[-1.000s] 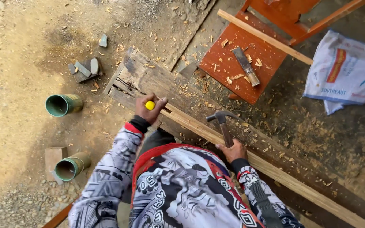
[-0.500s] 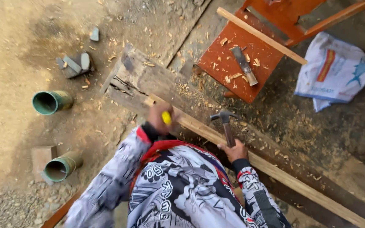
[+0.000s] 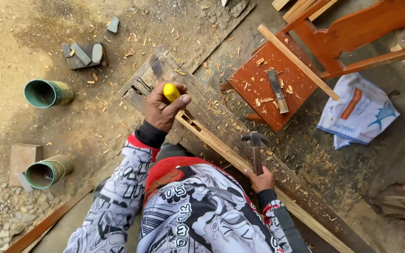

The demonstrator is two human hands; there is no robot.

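Two hands working over a long wooden beam lying diagonally on the dirt floor. Left hand is wrapping its grip tight round a yellow-handled chisel, tip hidden behind the fingers, approx. at a slot cut in the beam. Right hand is clamping its grip on a claw hammer, head up, just above the beam & right of the chisel. Shavings are lying all around; red stool sitting nearby w/ a flat tool on it.
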